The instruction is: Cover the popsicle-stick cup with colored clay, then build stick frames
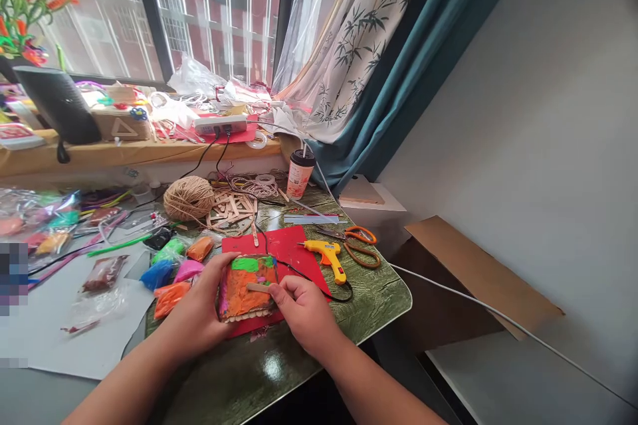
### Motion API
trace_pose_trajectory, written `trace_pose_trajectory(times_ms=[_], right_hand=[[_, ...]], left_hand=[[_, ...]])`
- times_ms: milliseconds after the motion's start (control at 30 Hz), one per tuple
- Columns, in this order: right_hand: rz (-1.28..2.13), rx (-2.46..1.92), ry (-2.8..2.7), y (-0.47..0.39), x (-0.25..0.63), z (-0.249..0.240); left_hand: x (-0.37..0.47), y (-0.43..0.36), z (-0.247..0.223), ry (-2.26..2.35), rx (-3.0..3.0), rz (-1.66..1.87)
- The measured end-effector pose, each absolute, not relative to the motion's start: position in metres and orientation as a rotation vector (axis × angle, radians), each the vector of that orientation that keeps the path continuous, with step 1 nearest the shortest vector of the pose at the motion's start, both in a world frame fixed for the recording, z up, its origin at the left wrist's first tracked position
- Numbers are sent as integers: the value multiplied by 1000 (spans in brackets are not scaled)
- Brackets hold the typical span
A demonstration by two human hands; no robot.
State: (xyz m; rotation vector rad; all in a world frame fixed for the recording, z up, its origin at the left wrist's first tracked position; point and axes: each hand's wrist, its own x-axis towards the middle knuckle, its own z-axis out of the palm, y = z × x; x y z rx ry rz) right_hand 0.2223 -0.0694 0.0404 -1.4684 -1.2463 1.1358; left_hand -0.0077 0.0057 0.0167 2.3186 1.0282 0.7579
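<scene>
L hand (207, 299) w/ clay-covered panel (244, 301), R hand (305, 312) w/ stick (258, 288)

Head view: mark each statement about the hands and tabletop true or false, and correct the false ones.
1. The left hand holds the colourful panel. True.
2. The right hand holds a paintbrush. False: it holds a flat wooden stick.
3. A yellow glue gun lies beside the scissors. True.
4. The panel is entirely blue. False: it is mostly orange, with green patches.
5. The lidded cup stands upright. True.
</scene>
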Motion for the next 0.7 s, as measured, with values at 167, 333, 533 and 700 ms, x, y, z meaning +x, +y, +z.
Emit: trace_pose_trajectory(times_ms=[167,333,533,700], right_hand=[[1124,-1467,-1277,-62,225,43],[1043,-1468,-1239,-61,229,48],[989,-1454,-1364,-74,235,65],[886,-1555,-1677,-85,223,67]], left_hand=[[-5,5,18,1048,2310,763],[-3,3,24,1018,2218,750],[0,-2,30,995,2259,825],[2,-2,32,1019,2318,860]])
